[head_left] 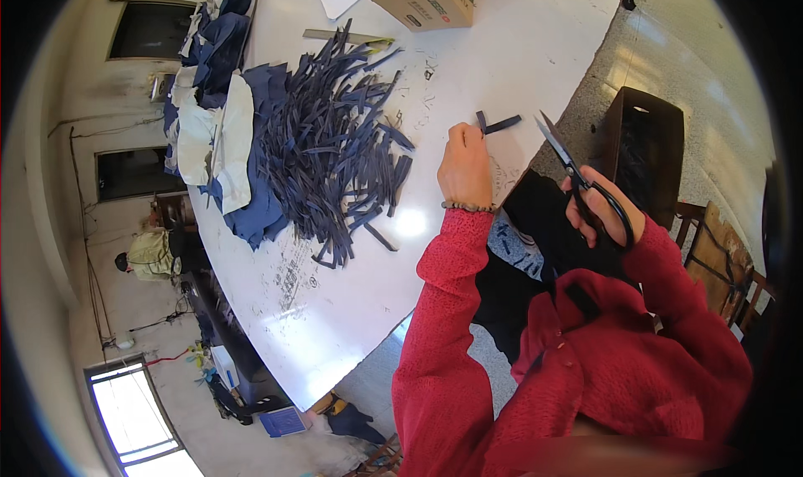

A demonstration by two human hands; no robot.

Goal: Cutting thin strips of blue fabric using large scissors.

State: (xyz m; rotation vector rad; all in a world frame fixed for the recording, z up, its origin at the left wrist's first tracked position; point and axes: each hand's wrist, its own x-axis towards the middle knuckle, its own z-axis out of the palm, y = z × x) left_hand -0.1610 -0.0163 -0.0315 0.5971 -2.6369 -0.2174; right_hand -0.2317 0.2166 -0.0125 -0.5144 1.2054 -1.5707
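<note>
At the table's right edge my left hand [466, 169], a beaded bracelet at its wrist, is closed with its fingers pinched on a short dark navy fabric strip [502, 125]. The strip pokes out past the fingertips, and a small end of it stands up. My right hand [609, 207] is wrapped round the black handles of a pair of scissors [571, 166]. Its blades point up and left, slightly parted, and are apart from the strip. Left of my left hand lies a big tangled heap of similar strips [335, 134] on the white table [452, 71].
Navy and white cloth pieces [238, 142] are piled beyond the heap. A metal ruler [343, 36] and a cardboard box [427, 2] lie at the far side. A dark brown bin [640, 146] stands on the floor at right. Small dark scraps [517, 249] lie on patterned cloth by my lap.
</note>
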